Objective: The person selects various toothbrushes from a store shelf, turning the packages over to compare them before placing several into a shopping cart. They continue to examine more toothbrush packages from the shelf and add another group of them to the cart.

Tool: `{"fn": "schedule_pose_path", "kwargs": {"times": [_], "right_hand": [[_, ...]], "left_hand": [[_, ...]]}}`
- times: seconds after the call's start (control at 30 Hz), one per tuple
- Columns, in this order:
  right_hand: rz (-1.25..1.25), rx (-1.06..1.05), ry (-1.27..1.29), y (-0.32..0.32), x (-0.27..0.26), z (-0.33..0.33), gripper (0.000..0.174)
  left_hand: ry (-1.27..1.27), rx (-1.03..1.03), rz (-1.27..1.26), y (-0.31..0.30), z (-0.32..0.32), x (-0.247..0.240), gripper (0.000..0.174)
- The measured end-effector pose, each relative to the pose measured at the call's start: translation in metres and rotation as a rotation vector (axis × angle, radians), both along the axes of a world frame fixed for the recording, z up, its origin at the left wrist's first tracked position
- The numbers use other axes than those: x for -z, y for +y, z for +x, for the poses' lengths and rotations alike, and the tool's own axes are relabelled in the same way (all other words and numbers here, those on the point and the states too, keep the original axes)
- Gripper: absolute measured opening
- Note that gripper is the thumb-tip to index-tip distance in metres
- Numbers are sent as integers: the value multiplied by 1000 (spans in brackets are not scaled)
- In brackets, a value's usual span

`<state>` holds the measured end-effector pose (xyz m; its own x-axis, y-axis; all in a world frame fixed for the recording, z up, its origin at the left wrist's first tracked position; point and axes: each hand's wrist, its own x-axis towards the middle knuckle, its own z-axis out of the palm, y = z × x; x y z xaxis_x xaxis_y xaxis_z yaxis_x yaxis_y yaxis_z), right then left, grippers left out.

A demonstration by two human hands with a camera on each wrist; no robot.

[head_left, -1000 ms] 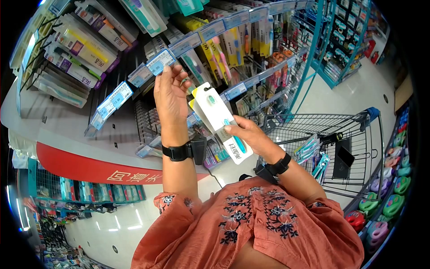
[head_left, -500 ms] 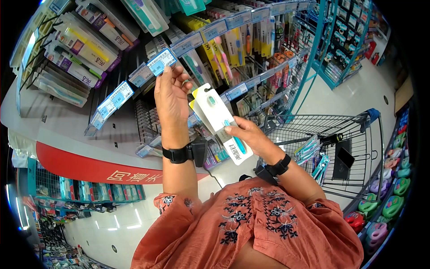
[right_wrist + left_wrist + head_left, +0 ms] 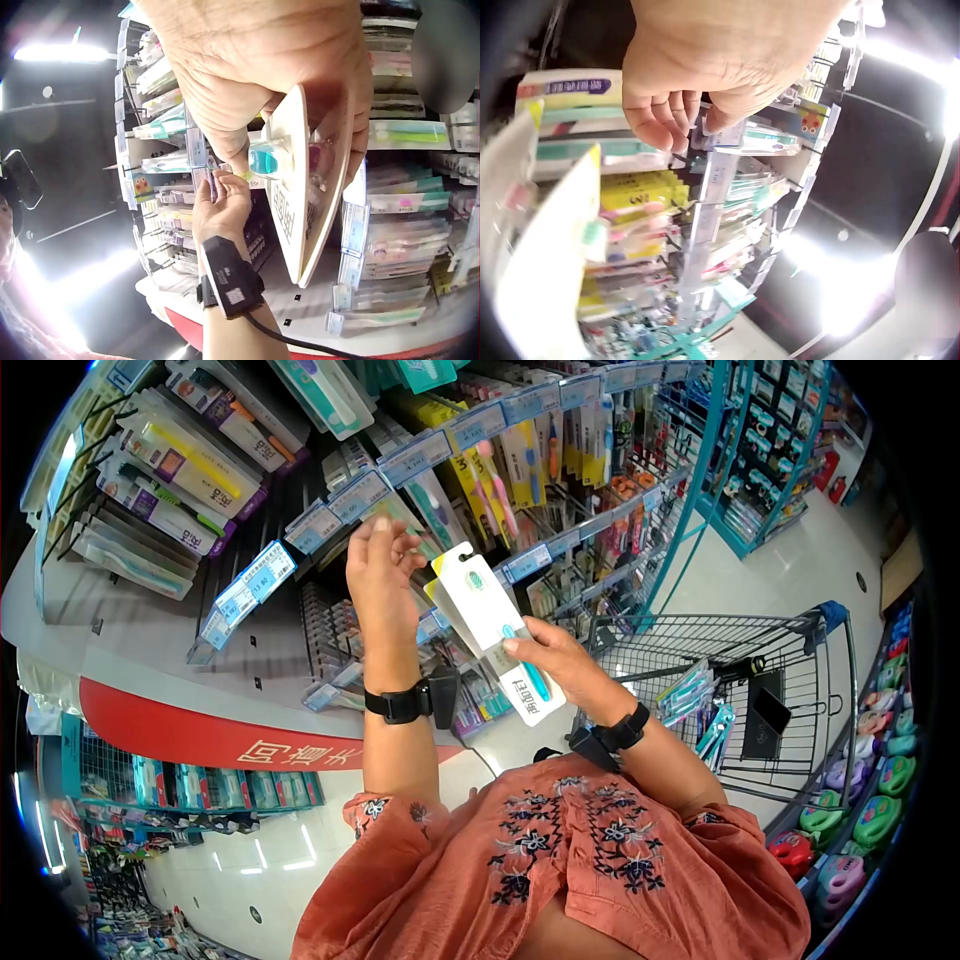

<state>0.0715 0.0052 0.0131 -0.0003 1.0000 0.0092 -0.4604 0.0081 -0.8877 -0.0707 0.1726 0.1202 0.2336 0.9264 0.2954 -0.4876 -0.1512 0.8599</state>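
Observation:
My right hand (image 3: 560,665) grips a pair of carded toothbrush packs, thumb across the front. The front toothbrush pack (image 3: 478,588) is white with a teal brush in a clear blister, tilted before the rack. In the right wrist view, a second toothbrush pack (image 3: 334,187) with a reddish brush lies behind it, the cards spread slightly at their lower ends. My left hand (image 3: 384,575) is raised beside them, fingers loosely bent and holding nothing. Its fingertips are close below a blue-and-white price tag (image 3: 360,497) on the shelf; the left wrist view shows the thumb right at the tag holder (image 3: 726,136).
A wire shopping cart (image 3: 690,622) stands at the right with several toothbrush packs (image 3: 688,692) and a dark phone (image 3: 772,710) in it. Hanging brush packs (image 3: 190,465) fill hooks at the upper left. Coloured bottles (image 3: 885,810) line the lower right.
My left thumb has slipped down off the price tag, which has tipped back and looks dimmer. The right hand and its packs stay nearly still.

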Motion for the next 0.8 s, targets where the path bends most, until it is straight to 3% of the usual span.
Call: {"fn": "schedule_pose_path", "kwargs": {"times": [0.1,0.13,0.23,0.27,0.43,0.63,0.8], "right_hand": [[-11,15,8,-5,-4,3,40],[-15,18,11,-6,-4,4,40],[-15,37,19,-5,3,6,39],[-16,38,20,-6,3,7,38],[-11,32,20,-9,1,7,37],[-24,26,68,-14,-3,8,38],[-52,16,36,-12,1,9,40]], "left_hand": [[189,-277,78,18,-3,26,39],[269,-353,106,31,-7,37,54],[492,-543,298,60,-4,59,76],[380,-380,195,63,-1,66,100],[723,-465,202,73,10,60,115],[822,-553,241,80,13,64,101],[961,-594,238,66,7,62,60]]}}
